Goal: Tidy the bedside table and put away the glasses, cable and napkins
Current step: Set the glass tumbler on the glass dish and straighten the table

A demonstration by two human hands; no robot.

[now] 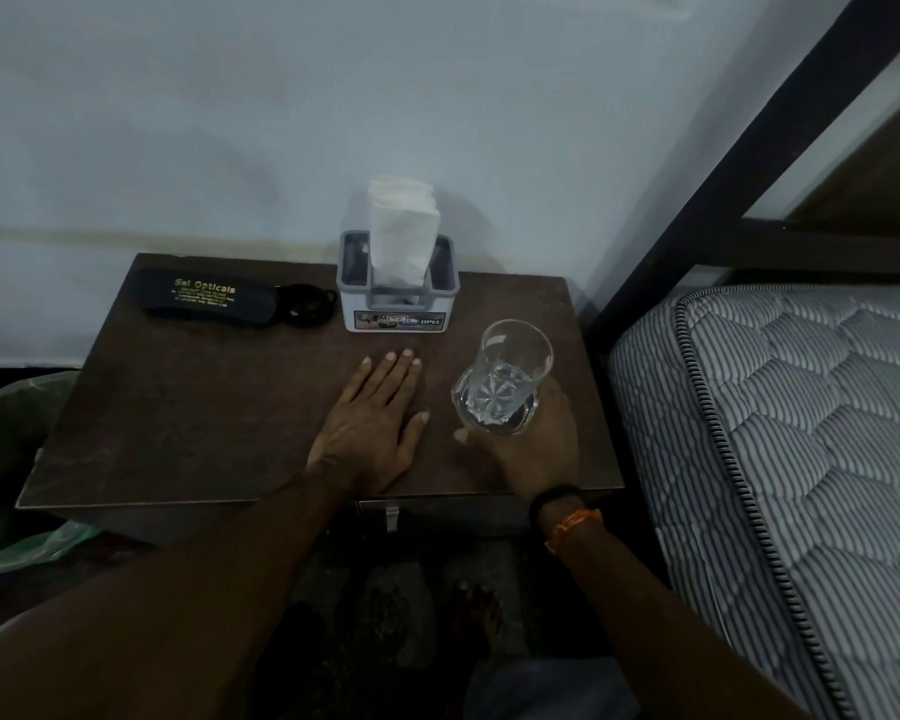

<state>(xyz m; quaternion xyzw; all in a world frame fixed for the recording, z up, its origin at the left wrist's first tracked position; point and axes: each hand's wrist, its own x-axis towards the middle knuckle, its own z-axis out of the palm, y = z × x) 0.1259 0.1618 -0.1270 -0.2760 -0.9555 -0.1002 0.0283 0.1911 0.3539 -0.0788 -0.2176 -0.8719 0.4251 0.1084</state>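
Observation:
A dark wooden bedside table (188, 407) stands against the wall. My left hand (370, 428) lies flat on its top, fingers straight. To its right, my right hand (536, 449) grips a clear drinking glass (510, 376) standing upright on the table. At the back left lies a black glasses case (204, 298) with gold lettering. A coiled black cable (305, 304) sits against the case's right end. A grey holder (398, 298) at the back centre has white napkins (404, 226) standing up in it.
A bed with a striped quilted mattress (801, 433) and a black metal frame (723, 174) is close on the right. A bin lined with a green bag (17, 459) stands left of the table. A drawer handle (392, 517) shows below the front edge.

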